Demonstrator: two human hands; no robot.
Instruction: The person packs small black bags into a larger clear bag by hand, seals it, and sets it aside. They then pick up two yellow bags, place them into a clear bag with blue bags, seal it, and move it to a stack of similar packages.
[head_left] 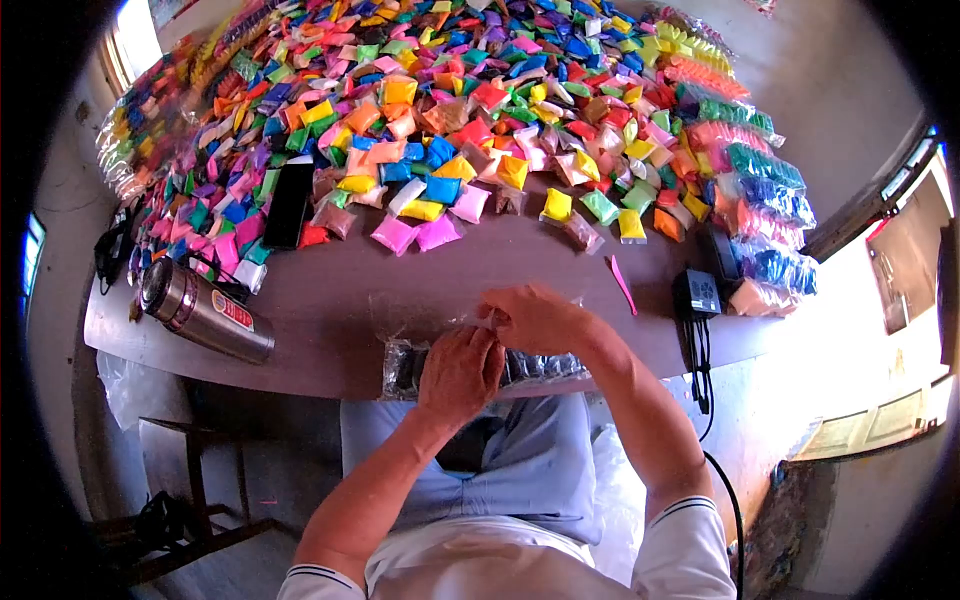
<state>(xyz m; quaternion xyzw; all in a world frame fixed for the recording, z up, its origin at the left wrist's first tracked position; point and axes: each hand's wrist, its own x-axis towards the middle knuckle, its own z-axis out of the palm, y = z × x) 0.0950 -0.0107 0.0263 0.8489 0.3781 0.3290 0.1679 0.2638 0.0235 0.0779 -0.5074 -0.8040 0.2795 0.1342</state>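
Note:
A clear plastic bag (545, 368) filled with a row of black packets lies along the table's near edge, in front of my lap. My left hand (460, 374) is closed on the middle of this bag, fingers pressed together over the film. Just above it, my right hand (538, 318) is closed in a pinch, its fingertips meeting those of my left hand at the bag's film. The exact spot being pinched is partly hidden by the fingers. Loose transparent film spreads on the table beyond and to the left of my hands.
A large heap of small colourful packets (440, 120) covers the table's far side. Bundled bags of packets (765, 205) line the right. A black phone (290, 205), steel flask (215, 315), pink stick (622, 285) and black box with cables (697, 293) surround the work area.

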